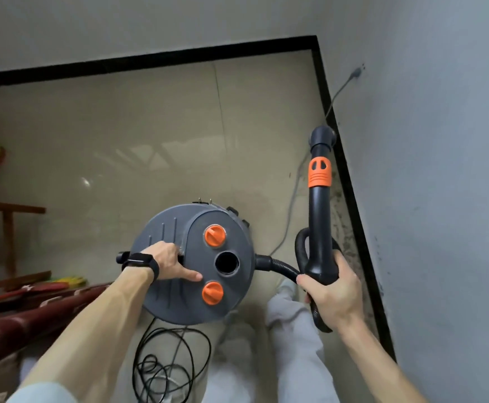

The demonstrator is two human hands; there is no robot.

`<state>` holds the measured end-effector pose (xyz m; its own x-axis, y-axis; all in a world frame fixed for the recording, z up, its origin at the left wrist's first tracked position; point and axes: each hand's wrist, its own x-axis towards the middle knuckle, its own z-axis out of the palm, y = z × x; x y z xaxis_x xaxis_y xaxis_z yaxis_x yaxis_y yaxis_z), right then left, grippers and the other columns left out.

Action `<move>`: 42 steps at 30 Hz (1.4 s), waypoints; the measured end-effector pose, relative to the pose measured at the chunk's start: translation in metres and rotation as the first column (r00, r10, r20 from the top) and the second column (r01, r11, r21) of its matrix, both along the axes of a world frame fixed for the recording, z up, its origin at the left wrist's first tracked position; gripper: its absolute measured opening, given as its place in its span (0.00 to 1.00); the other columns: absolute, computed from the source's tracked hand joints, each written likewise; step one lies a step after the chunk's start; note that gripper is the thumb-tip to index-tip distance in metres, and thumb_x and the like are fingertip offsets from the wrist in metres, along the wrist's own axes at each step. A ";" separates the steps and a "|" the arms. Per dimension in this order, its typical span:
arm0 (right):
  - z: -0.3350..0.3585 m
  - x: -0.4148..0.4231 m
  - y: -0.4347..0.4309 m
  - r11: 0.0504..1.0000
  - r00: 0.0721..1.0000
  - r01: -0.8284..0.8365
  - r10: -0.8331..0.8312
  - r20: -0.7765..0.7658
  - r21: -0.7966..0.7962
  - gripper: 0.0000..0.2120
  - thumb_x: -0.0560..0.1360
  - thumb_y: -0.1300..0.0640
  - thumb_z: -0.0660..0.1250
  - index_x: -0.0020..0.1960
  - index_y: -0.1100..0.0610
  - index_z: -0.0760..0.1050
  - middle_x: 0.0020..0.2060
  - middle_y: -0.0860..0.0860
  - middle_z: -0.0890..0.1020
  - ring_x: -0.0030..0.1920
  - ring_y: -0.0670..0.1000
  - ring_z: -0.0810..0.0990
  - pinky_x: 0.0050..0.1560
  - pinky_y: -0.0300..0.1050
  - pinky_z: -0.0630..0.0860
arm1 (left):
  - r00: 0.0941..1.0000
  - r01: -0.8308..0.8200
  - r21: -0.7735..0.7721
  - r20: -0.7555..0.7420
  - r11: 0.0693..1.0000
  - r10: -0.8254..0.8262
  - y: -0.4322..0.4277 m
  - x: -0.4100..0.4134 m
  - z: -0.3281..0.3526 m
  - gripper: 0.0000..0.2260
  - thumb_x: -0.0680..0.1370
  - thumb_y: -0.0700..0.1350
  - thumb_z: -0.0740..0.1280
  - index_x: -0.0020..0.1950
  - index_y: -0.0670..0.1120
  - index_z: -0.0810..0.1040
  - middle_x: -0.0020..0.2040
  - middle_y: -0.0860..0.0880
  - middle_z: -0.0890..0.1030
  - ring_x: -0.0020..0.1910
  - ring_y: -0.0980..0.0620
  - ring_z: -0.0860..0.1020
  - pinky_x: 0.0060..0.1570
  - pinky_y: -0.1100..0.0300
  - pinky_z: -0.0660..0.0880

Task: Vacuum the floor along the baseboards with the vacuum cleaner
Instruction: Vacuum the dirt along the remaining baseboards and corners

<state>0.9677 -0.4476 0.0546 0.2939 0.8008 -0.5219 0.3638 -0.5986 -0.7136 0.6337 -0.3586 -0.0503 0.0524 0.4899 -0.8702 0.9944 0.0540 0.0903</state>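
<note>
Okay, looking straight down here. My left hand (169,261) is wrapped around the carry handle (122,257) on top of the vacuum cleaner (164,298), fingers curled under it, thumb lying straight across the grey lid, a black watch (141,261) on the wrist. The drum sits mid-view over the beige floor (150,141), just ahead of grey trousers (292,330). Whether it is resting or lifted, I cannot tell. Two orange knobs (214,235) show on the lid, with an open round port (227,263) between them.

My right hand (331,295) is clamped on the grip of the black wand (320,210), and the ribbed hose (281,267) loops from the drum's side round to that grip. The wand points away from me, orange collar (320,173) partway along, its far end right beside the black baseboard (350,199) under the right wall (440,170). Dark grime (339,222) speckles the floor strip along that baseboard. A grey cable (291,205) runs over the floor and up that wall. A black cord (167,365) lies coiled below the drum, and a dark red seat (34,312) is at the left edge.
</note>
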 end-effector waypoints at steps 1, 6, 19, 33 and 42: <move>-0.002 -0.006 -0.007 1.000 1.000 -0.002 0.002 0.001 -0.001 0.14 0.69 0.64 0.77 0.45 0.52 0.74 0.27 0.54 0.81 0.26 0.52 0.80 0.33 0.46 0.75 | 1.000 -0.006 0.000 0.000 1.000 0.006 -0.006 -0.009 0.000 0.34 0.55 0.79 0.69 0.40 0.51 0.78 0.39 0.53 0.80 0.41 0.51 0.79 0.40 0.57 0.73; -0.012 -0.045 -0.033 0.999 0.996 -0.002 -0.002 -0.092 -0.049 0.12 0.63 0.57 0.74 0.41 0.49 0.73 0.26 0.54 0.80 0.25 0.55 0.79 0.32 0.47 0.75 | 0.995 -0.095 -0.014 -0.013 0.995 0.095 -0.038 -0.057 0.002 0.32 0.55 0.79 0.70 0.40 0.52 0.78 0.40 0.53 0.80 0.43 0.51 0.79 0.42 0.57 0.74; -0.022 -0.129 -0.056 0.998 0.929 0.044 -0.054 -0.367 -0.034 0.15 0.61 0.61 0.73 0.42 0.44 0.78 0.29 0.51 0.76 0.24 0.56 0.76 0.27 0.47 0.76 | 0.966 -0.255 0.047 -0.029 0.966 0.257 -0.054 -0.082 0.011 0.36 0.52 0.82 0.66 0.43 0.53 0.80 0.46 0.49 0.82 0.47 0.46 0.80 0.50 0.53 0.78; -0.033 -0.087 -0.044 0.933 0.724 0.323 -0.353 -0.592 -0.162 0.18 0.64 0.55 0.78 0.48 0.62 0.78 0.36 0.61 0.79 0.30 0.59 0.78 0.36 0.50 0.78 | 0.912 -0.320 0.065 -0.249 0.945 0.326 -0.024 -0.054 0.009 0.47 0.60 0.66 0.77 0.70 0.45 0.66 0.69 0.42 0.71 0.67 0.40 0.71 0.64 0.48 0.71; 0.034 0.019 0.017 0.853 0.636 0.522 -0.410 -0.654 -0.027 0.11 0.70 0.56 0.75 0.49 0.60 0.78 0.35 0.58 0.77 0.28 0.57 0.74 0.30 0.46 0.74 | 0.889 0.315 0.362 0.211 0.877 -0.407 0.000 0.164 0.029 0.37 0.70 0.45 0.70 0.76 0.56 0.59 0.73 0.46 0.65 0.73 0.43 0.62 0.69 0.48 0.63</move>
